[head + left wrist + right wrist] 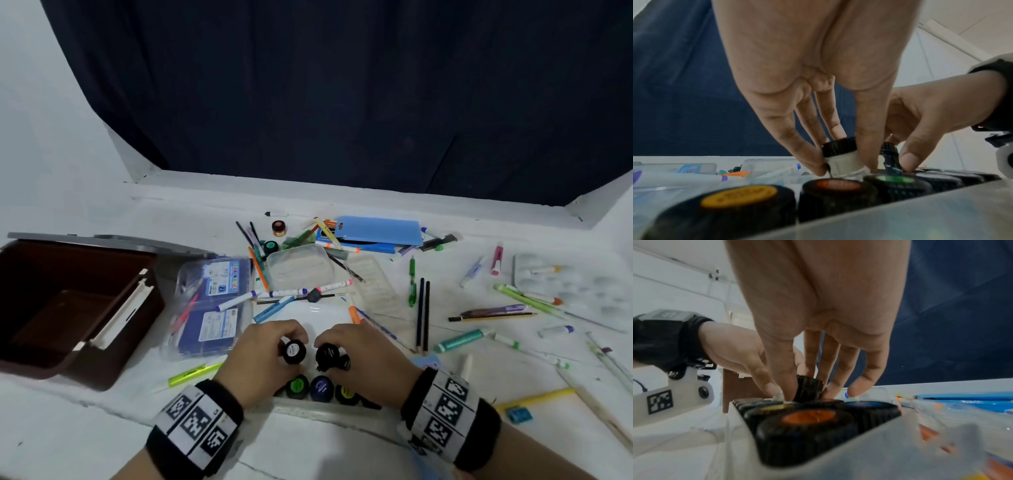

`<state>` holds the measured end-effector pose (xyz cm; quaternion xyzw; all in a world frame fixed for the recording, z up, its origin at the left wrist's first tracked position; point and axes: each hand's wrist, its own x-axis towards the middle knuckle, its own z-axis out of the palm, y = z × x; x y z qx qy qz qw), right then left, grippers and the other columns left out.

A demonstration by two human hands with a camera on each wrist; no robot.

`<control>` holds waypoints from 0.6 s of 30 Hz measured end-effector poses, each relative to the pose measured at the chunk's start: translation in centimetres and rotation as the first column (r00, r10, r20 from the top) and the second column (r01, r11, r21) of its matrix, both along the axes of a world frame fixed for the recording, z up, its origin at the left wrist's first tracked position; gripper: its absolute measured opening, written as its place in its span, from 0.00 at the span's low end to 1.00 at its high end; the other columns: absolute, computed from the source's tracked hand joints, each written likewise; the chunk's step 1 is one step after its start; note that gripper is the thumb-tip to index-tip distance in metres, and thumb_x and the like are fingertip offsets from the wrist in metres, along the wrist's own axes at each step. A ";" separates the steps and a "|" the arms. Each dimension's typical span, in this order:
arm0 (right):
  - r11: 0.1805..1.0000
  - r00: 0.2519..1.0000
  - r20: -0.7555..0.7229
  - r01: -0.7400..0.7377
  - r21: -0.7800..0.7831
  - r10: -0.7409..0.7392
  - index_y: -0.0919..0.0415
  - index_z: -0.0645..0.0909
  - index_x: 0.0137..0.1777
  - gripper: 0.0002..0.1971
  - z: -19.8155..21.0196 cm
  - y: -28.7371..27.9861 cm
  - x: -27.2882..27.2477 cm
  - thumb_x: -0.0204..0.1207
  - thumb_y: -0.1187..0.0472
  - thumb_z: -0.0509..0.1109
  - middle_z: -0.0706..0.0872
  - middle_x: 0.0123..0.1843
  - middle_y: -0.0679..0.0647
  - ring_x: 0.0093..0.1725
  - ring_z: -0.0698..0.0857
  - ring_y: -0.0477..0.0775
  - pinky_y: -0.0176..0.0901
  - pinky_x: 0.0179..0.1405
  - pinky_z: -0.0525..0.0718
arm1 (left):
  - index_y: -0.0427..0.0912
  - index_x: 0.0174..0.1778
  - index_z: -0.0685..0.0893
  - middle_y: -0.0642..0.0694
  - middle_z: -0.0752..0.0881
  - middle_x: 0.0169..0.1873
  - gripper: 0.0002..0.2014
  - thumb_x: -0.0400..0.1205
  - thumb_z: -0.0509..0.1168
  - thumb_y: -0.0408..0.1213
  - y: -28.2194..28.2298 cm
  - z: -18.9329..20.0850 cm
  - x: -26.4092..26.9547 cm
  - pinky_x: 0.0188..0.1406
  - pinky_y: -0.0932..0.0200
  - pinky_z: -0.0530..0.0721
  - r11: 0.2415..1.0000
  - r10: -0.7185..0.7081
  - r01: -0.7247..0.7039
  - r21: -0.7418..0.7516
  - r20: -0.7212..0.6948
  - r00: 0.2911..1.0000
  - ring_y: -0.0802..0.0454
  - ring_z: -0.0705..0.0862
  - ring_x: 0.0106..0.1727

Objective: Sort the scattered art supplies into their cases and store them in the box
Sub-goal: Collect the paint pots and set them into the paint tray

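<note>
A clear plastic paint case (308, 409) lies at the table's near edge with several black-capped paint pots in it. My left hand (270, 349) pinches a white paint pot (840, 159) with a black cap (294, 351) over the case's back row. Just right of it my right hand (349, 353) grips a black paint pot (329, 356), also seen from the right wrist (809, 390). Green (297, 386), blue (322, 387) and yellow (345, 392) capped pots stand in the front row. The brown storage box (68, 308) stands open at the left.
Markers, pencils and brushes lie scattered across the white table. A clear marker case (212, 308) lies right of the box, an empty clear tub (299, 265) behind the hands, blue folders (376, 231) further back and a white palette (575, 284) at the far right.
</note>
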<state>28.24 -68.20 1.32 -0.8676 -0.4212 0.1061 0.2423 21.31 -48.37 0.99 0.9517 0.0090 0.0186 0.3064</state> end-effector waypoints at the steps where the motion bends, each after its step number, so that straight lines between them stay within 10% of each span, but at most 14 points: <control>1: 1.000 1.000 0.006 -0.008 -0.014 0.009 0.51 0.84 0.64 0.18 -0.1 0.2 -0.1 0.74 0.58 0.72 0.87 0.58 0.49 0.60 0.83 0.51 0.48 0.61 0.79 | 0.56 0.45 0.85 0.60 0.88 0.39 0.15 0.66 0.78 0.36 0.0 -0.2 0.0 0.44 0.62 0.83 1.000 -0.005 0.005 0.009 -0.012 1.000 0.63 0.85 0.40; 9: 0.989 0.997 -0.044 -0.073 -0.126 0.068 0.52 0.87 0.50 0.09 0.8 0.6 0.3 0.72 0.56 0.68 0.89 0.49 0.50 0.51 0.84 0.51 0.56 0.59 0.80 | 0.53 0.53 0.90 0.58 0.90 0.47 0.12 0.74 0.78 0.42 0.1 -0.9 0.1 0.51 0.63 0.85 1.000 -0.023 0.024 0.012 -0.068 0.997 0.64 0.86 0.46; 18: 0.973 0.998 -0.043 -0.064 -0.221 0.056 0.47 0.87 0.61 0.18 1.5 1.4 1.2 0.71 0.50 0.79 0.89 0.58 0.46 0.58 0.82 0.49 0.52 0.68 0.75 | 0.55 0.53 0.90 0.55 0.86 0.51 0.12 0.74 0.78 0.44 0.0 0.0 0.5 0.51 0.61 0.84 0.992 -0.027 0.043 0.116 -0.131 0.991 0.60 0.86 0.47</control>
